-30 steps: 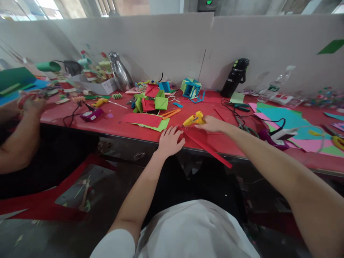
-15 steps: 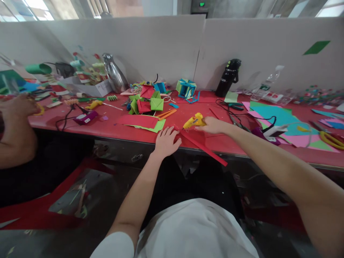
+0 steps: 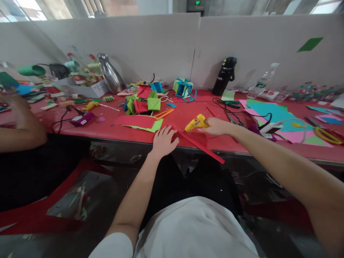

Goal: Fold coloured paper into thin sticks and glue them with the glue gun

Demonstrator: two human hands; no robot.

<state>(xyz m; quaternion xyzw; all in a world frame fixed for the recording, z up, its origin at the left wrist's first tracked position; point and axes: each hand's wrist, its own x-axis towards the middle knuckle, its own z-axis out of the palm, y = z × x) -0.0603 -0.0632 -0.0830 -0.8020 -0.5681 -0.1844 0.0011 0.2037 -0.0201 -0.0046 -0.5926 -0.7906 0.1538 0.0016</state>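
Observation:
My right hand (image 3: 218,126) grips a yellow glue gun (image 3: 195,123), its nozzle pointing left and down at a folded red paper strip (image 3: 200,145) that sticks out over the front edge of the red table (image 3: 107,127). My left hand (image 3: 162,141) lies flat with fingers spread on the left end of that red paper, at the table's edge. A black cord (image 3: 233,114) runs across the table to the right of the gun.
Folded red, green and blue paper pieces (image 3: 146,102) lie behind my hands. A black bottle (image 3: 224,76) and a steel bottle (image 3: 109,75) stand at the white partition. Coloured sheets (image 3: 279,116) and yellow scissors (image 3: 326,135) lie right. Another person's arm (image 3: 23,125) works at left.
The view has drifted slightly, and the glue gun has lifted a little from the paper. The other person's hand at left has moved. My left hand stays on the red paper.

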